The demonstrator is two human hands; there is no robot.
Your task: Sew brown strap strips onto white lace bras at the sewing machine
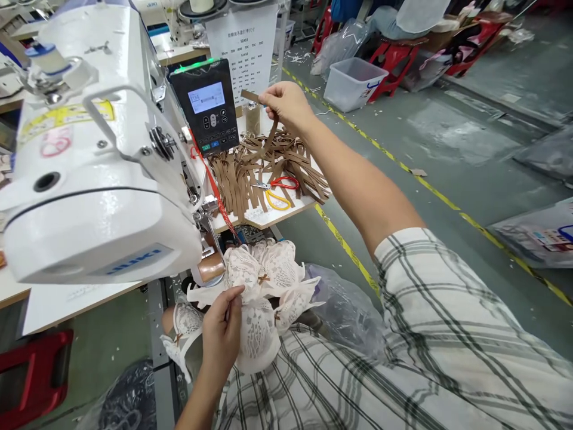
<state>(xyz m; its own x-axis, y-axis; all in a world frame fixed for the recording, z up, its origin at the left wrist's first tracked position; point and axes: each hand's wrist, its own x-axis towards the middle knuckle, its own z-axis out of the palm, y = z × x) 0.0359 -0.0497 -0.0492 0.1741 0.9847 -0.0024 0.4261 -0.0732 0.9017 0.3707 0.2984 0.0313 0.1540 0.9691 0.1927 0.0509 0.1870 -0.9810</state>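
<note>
Pinched in my right hand is a brown fabric strap, raised above a heap of similar brown straps on the white table. My left hand has its fingers closed on the edge of a white lace bra near my lap. More white lace bras are bunched just beyond it, with small brown bows at their centres. Scissors with red and yellow handles lie on the straps. The white sewing machine stands left of both hands.
A control panel with a lit screen stands beside the machine, before a printed size sheet. Clear plastic bags hang by my lap. Beyond the yellow floor tape are a plastic bin and red stools; another person sits there.
</note>
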